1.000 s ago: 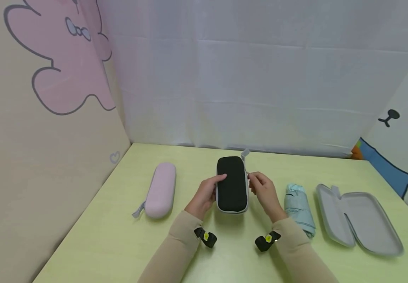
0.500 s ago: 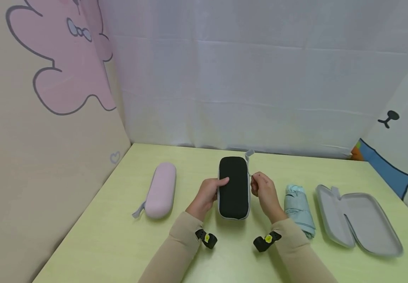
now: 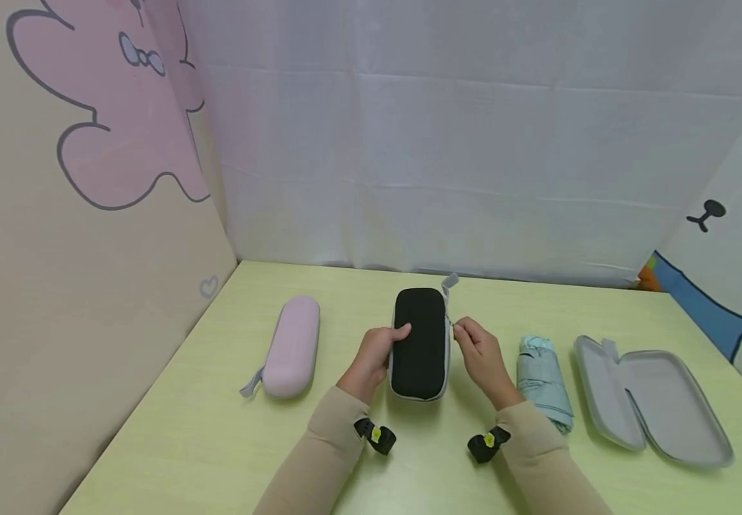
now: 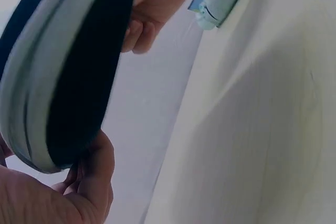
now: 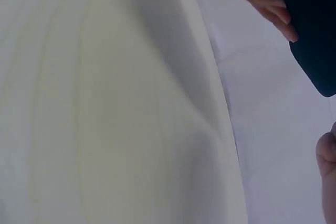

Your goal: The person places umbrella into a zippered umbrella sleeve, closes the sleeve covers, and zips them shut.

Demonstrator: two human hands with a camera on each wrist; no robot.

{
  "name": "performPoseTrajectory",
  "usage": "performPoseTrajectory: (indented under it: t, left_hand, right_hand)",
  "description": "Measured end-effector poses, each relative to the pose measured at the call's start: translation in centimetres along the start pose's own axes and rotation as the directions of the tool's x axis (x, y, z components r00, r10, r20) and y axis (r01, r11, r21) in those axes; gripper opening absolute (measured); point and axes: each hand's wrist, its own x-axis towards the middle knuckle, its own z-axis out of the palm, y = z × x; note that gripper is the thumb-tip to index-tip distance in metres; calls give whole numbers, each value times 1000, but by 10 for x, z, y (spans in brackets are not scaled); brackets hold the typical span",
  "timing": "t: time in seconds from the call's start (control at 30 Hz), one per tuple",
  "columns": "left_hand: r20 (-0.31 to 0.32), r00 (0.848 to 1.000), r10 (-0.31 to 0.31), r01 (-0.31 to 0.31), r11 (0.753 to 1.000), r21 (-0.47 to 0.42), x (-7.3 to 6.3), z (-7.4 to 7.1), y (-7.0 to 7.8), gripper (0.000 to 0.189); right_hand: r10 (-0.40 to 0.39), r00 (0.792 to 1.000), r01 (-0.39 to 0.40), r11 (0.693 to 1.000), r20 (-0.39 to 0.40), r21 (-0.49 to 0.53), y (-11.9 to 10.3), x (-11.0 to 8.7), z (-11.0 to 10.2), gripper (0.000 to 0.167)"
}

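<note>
In the head view a black zip case with a pale grey zip edge is held up above the table. My left hand grips its left side, thumb lying across the black face. At the right edge my right hand pinches the small zip pull, and a grey loop tab sticks up from the top corner. The left wrist view shows the case's grey zip side close up, with my left fingers curled under its lower end. From the right wrist view, the right hand is mostly cut off.
A pink hard case with a grey tab lies to the left on the pale green table. To the right are a rolled light teal bundle and an open grey case. A white curtain hangs behind the table.
The case has shifted slightly, first right and then back left and a little down. My right hand has slid a short way down the case's right edge with the zip pull.
</note>
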Motion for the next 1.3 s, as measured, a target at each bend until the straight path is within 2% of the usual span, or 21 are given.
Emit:
performPoseTrajectory:
  t: [0.07, 0.1, 0.13, 0.17, 0.2, 0.23, 0.27, 0.3, 0.33, 0.37, 0.47, 0.57, 0.73, 0.87, 1.1, 1.2, 1.3]
  left_hand:
    - [12, 1000, 2, -2, 1000, 22, 1, 0, -1, 30]
    - [19, 1000, 5, -6, 999, 42, 1, 0, -1, 31]
    - [25, 1000, 9, -10, 998, 68, 1, 0, -1, 31]
    - [33, 999, 11, -14, 995, 96, 1, 1, -1, 31]
    - [37, 999, 10, -14, 993, 117, 1, 1, -1, 32]
    - [40, 999, 12, -18, 990, 141, 1, 1, -1, 32]
    - [41, 999, 14, -20, 987, 160, 1, 1, -1, 33]
    - [42, 999, 15, -22, 985, 172, 1, 1, -1, 34]
    - [42, 999, 17, -24, 984, 179, 0, 1, -2, 34]
    - [42, 999, 20, -27, 984, 175, 0, 1, -2, 34]
    - [23, 999, 26, -29, 990, 137, 1, 1, -3, 33]
    - [6, 1000, 28, -29, 995, 96, 2, 0, -4, 33]
    - [-13, 1000, 24, -23, 998, 57, 3, 0, -7, 33]
    - [-32, 999, 16, -14, 999, 52, 3, 1, -7, 32]
    - [-71, 997, -1, 6, 998, 59, 4, 4, -9, 31]
    - [-62, 998, -6, 8, 999, 43, 4, 3, -11, 30]
    - [-8, 1000, -11, 11, 1000, 2, 4, 1, -11, 30]
  right_hand:
    - [92, 994, -99, 983, 51, 153, -2, 2, -2, 24]
    - [157, 983, -177, 951, 95, 254, -4, 3, -4, 25]
    - [227, 963, -264, 899, 143, 350, -7, 4, -5, 26]
    - [296, 936, -352, 832, 192, 428, -9, 5, -7, 27]
    - [352, 904, -427, 765, 243, 481, -11, 7, -8, 27]
    - [394, 873, -487, 712, 287, 505, -13, 9, -10, 27]
    - [424, 848, -530, 686, 318, 498, -15, 10, -11, 27]
    - [441, 833, -552, 684, 332, 476, -16, 11, -12, 27]
    - [450, 829, -558, 695, 331, 453, -17, 12, -13, 28]
    - [450, 834, -551, 716, 320, 428, -17, 13, -13, 28]
    - [422, 869, -492, 789, 257, 368, -17, 13, -12, 26]
    - [393, 901, -433, 825, 183, 362, -16, 11, -9, 21]
    - [381, 919, -390, 839, 102, 379, -17, 9, -3, 20]
    - [360, 931, -357, 864, 58, 356, -15, 8, 0, 20]
    - [328, 944, -320, 888, 33, 331, -11, 3, 3, 19]
    - [309, 950, -305, 895, 41, 325, -10, 1, 3, 19]
    - [303, 952, -298, 899, 35, 320, -10, 1, 2, 19]
